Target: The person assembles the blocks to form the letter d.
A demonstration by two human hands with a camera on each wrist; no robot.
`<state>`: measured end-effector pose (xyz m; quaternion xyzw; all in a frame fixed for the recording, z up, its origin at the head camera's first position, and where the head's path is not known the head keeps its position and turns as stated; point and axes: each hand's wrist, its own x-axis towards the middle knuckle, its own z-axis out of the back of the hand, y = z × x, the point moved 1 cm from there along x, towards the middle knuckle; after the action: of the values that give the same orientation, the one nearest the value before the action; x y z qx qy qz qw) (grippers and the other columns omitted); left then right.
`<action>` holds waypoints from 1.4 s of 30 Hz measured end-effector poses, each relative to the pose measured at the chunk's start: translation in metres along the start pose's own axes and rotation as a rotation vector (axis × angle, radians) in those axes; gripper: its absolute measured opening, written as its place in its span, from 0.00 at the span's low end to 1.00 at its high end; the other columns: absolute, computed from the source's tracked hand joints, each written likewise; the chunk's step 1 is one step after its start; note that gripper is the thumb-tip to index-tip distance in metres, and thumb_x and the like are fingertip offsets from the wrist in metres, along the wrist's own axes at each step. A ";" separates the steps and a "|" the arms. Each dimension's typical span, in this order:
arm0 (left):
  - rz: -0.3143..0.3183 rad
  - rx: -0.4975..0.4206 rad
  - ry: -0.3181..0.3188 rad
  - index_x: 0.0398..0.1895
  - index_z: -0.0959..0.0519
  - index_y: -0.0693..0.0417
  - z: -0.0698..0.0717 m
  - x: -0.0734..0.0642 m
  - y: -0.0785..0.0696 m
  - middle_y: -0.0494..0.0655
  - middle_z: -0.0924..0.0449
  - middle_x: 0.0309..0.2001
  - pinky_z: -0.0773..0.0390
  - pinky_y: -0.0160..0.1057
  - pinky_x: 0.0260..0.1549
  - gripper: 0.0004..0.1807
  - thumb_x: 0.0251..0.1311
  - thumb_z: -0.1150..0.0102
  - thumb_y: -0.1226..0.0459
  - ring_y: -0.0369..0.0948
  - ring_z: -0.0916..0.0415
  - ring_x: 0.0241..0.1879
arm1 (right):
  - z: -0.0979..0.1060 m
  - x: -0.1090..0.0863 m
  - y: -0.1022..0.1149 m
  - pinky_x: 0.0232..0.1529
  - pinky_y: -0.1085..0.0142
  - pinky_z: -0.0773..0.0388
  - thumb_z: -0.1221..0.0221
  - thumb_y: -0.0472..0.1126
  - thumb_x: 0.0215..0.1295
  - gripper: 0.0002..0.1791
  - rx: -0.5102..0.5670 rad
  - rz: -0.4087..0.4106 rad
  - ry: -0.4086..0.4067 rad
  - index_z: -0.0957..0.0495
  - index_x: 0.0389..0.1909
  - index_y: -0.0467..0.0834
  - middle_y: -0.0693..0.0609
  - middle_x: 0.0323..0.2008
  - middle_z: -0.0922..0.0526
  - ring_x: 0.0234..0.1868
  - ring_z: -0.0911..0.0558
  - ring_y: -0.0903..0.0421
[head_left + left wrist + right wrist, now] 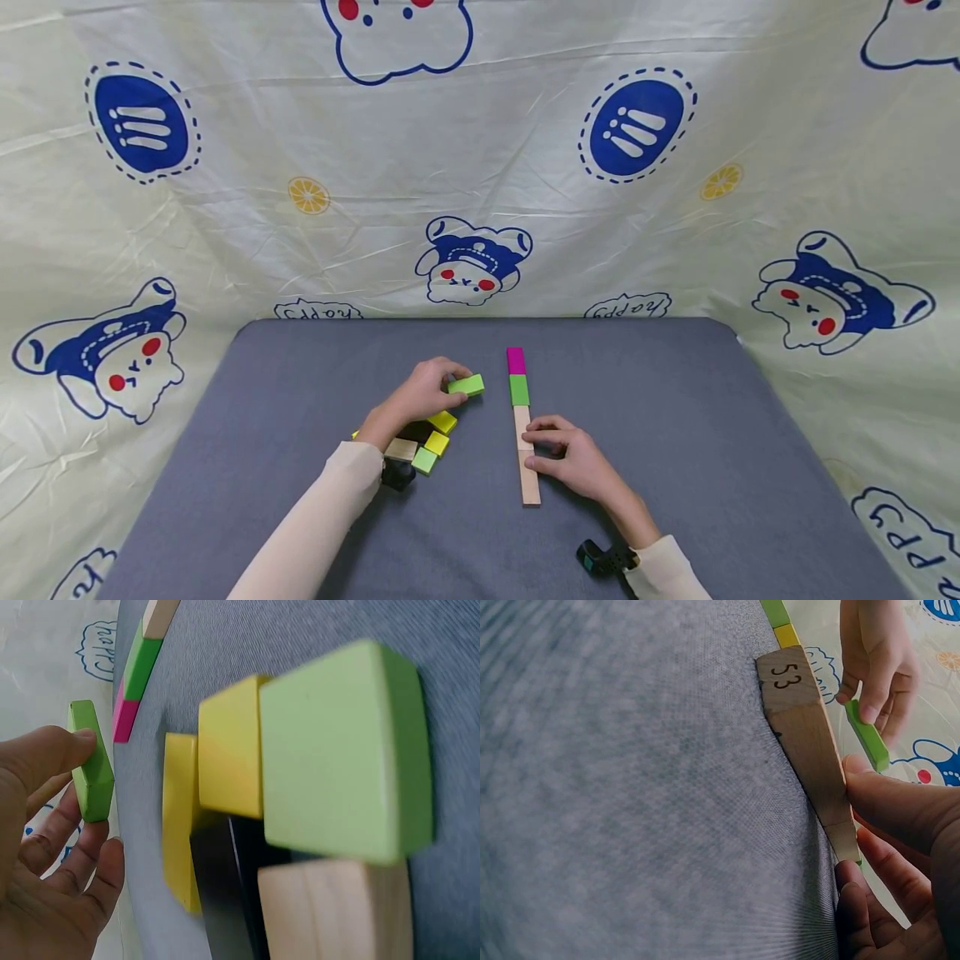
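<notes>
Block (468,385) pinched in my left hand (423,392), long axis crosswise, hangs left of the row (531,487); my right hand (577,458), fingers parted, is nearer, touching the row.

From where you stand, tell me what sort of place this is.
Probably a makeshift indoor recording or play corner: a grey table, a cartoon-printed sheet hanging behind it, and a row of small blocks on the tabletop.
</notes>
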<state>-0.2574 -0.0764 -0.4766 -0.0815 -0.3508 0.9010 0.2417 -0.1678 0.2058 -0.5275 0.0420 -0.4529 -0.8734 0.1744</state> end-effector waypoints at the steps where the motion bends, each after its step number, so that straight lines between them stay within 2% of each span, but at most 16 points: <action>1: -0.004 0.001 0.005 0.58 0.16 0.56 -0.001 0.001 -0.001 0.51 0.18 0.55 0.20 0.43 0.48 0.18 0.65 0.32 0.64 0.45 0.23 0.48 | 0.000 0.000 0.000 0.46 0.67 0.24 0.27 0.43 0.61 0.19 -0.001 -0.003 0.000 0.13 0.52 0.43 0.50 0.57 0.18 0.54 0.21 0.53; 11: -0.027 0.021 0.044 0.57 0.16 0.56 -0.012 0.010 -0.010 0.51 0.17 0.52 0.21 0.43 0.47 0.17 0.65 0.32 0.64 0.44 0.24 0.46 | 0.000 0.000 0.002 0.45 0.66 0.23 0.27 0.42 0.61 0.19 -0.027 0.024 -0.012 0.13 0.52 0.41 0.47 0.56 0.18 0.52 0.20 0.52; 20: -0.050 0.053 0.064 0.57 0.16 0.56 -0.022 0.016 -0.011 0.50 0.16 0.53 0.21 0.46 0.53 0.18 0.65 0.32 0.64 0.44 0.22 0.50 | 0.001 0.000 0.002 0.46 0.67 0.23 0.27 0.41 0.61 0.19 -0.014 0.002 -0.001 0.13 0.53 0.42 0.48 0.57 0.18 0.53 0.20 0.54; 28: -0.034 0.063 0.107 0.58 0.16 0.57 -0.032 0.018 -0.013 0.52 0.17 0.56 0.22 0.47 0.59 0.18 0.66 0.33 0.64 0.45 0.22 0.55 | 0.000 -0.001 0.001 0.46 0.67 0.23 0.27 0.43 0.61 0.19 -0.010 -0.001 0.004 0.13 0.53 0.43 0.50 0.57 0.18 0.53 0.20 0.53; 35: -0.025 0.088 0.140 0.58 0.16 0.57 -0.042 0.023 -0.014 0.52 0.16 0.55 0.22 0.46 0.58 0.18 0.65 0.33 0.64 0.45 0.22 0.55 | 0.000 -0.001 0.001 0.46 0.66 0.23 0.27 0.44 0.61 0.19 -0.005 0.004 0.003 0.13 0.53 0.44 0.50 0.56 0.18 0.53 0.20 0.53; 42: -0.022 0.110 0.150 0.58 0.16 0.57 -0.045 0.026 -0.017 0.52 0.17 0.55 0.22 0.44 0.57 0.18 0.66 0.33 0.64 0.43 0.23 0.52 | 0.000 -0.001 0.002 0.46 0.66 0.23 0.27 0.44 0.61 0.19 -0.005 0.006 0.003 0.13 0.52 0.44 0.50 0.56 0.18 0.53 0.20 0.53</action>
<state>-0.2592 -0.0263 -0.4976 -0.1317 -0.2824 0.9077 0.2811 -0.1665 0.2056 -0.5262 0.0413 -0.4504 -0.8740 0.1775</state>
